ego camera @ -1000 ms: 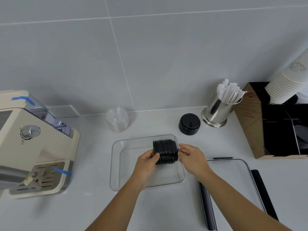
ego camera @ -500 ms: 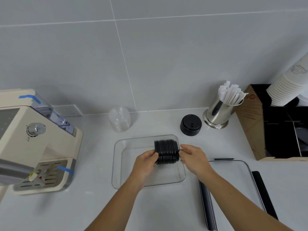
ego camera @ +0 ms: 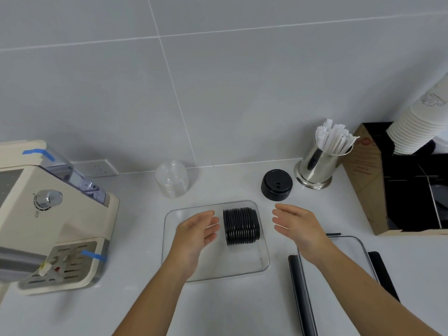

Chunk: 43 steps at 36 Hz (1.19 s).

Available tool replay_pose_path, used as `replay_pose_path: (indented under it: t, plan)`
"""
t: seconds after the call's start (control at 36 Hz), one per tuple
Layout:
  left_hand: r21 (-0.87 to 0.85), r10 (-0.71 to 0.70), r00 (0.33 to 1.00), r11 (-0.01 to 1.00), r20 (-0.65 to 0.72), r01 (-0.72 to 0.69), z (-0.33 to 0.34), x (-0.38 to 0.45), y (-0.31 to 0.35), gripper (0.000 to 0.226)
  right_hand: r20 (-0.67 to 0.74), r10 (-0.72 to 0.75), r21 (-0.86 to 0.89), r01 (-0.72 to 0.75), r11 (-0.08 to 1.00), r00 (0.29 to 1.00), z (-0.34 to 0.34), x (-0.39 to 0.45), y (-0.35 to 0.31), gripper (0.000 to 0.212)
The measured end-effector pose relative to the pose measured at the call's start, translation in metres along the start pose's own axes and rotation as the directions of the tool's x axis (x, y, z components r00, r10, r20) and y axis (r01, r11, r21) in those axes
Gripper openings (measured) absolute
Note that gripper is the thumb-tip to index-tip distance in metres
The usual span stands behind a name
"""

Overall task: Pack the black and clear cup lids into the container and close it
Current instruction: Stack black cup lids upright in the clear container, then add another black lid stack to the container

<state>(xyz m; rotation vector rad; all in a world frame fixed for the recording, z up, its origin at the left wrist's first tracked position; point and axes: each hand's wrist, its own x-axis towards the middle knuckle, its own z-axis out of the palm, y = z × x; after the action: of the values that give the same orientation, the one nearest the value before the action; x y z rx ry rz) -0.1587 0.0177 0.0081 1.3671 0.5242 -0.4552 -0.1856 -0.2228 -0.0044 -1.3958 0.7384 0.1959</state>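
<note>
Both hands now off the black lids, grips wide; white counter, grey-tiled wall

Nothing is reading clearly here. Beyond the right hand, the brown cardboard box is showing reddish print on its side, with large round characters near its top edge and smaller lines below, all too blurred to make out. Above it, the stack of white paper cups is carrying a faint grey emblem, likewise illegible. The black lid stack near that hand is showing only a small moulded mark
</note>
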Motion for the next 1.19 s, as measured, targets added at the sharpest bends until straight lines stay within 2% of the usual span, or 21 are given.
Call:
replay_pose_path:
  t: [0.14, 0.28, 0.5, 0.61, 0.75, 0.92, 1.08, 1.19]
  plan:
    - [-0.047, 0.0, 0.999, 0.999, 0.039, 0.001, 0.016, 0.009, 0.019, 0.021, -0.017, -0.014, 0.043, 0.015, 0.999, 1.0, -0.014, 0.012, -0.011, 0.027]
    - [-0.005, 0.012, 0.997, 1.0, 0.078, -0.012, 0.036, 0.024, 0.036, 0.017, -0.037, -0.034, 0.054, 0.036, 0.998, 0.999, -0.029, 0.027, -0.019, 0.025]
    - [0.185, -0.024, 0.986, 0.983, 0.164, -0.007, 0.074, 0.065, 0.054, 0.023, -0.083, 0.007, 0.112, 0.002, 0.994, 0.997, -0.044, 0.057, -0.027, 0.019]
    - [0.278, -0.054, 0.983, 0.961, 0.176, 0.003, 0.097, 0.089, 0.059, 0.024, -0.118, 0.045, 0.105, -0.033, 0.994, 0.992, -0.049, 0.077, -0.029, 0.032]
    - [0.43, -0.071, 0.982, 0.903, 0.174, -0.011, 0.126, 0.112, 0.06, 0.009, -0.136, 0.09, 0.097, -0.077, 0.992, 0.987, -0.051, 0.095, -0.026, 0.042]
    - [0.62, -0.077, 0.98, 0.783, 0.182, -0.053, 0.155, 0.136, 0.046, 0.007, -0.128, 0.12, 0.054, -0.114, 0.992, 0.984, -0.048, 0.117, -0.026, 0.048]
    - [0.723, -0.121, 0.973, 0.688, 0.199, -0.063, 0.173, 0.152, 0.033, 0.016, -0.124, 0.134, 0.011, -0.134, 0.991, 0.983, -0.043, 0.133, -0.026, 0.049]
    - [0.75, -0.154, 0.971, 0.66, 0.185, -0.038, 0.179, 0.158, 0.028, 0.019, -0.134, 0.131, -0.022, -0.135, 0.991, 0.982, -0.04, 0.139, -0.024, 0.048]
